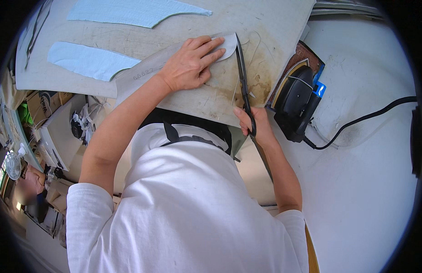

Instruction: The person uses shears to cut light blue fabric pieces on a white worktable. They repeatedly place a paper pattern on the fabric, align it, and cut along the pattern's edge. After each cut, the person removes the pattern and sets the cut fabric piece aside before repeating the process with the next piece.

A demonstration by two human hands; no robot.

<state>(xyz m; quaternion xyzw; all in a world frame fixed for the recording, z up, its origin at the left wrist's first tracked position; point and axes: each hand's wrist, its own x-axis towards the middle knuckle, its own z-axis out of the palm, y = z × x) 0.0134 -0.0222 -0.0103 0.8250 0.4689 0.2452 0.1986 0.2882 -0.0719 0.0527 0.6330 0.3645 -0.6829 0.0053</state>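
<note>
My left hand (187,63) lies with fingers spread over a long pale grey piece of fabric or paper (133,77) with markings, near its rounded end, on the worn, stained board (265,27). My right hand (257,123) is closed on the handles of long black scissors (241,68) at the board's front edge; the blades point away from me, their tips at the grey piece's curved end. Whether they are cutting it I cannot tell. Two light blue cut pieces (92,61) lie to the left and at the back, with loose threads near the scissors.
A black iron (297,100) on a rest, its cord (356,119) running right, sits beside the board on a white surface (356,191). Boxes (47,104), scraps and a small fan (14,164) are at left. Another person (32,182) is at the far left.
</note>
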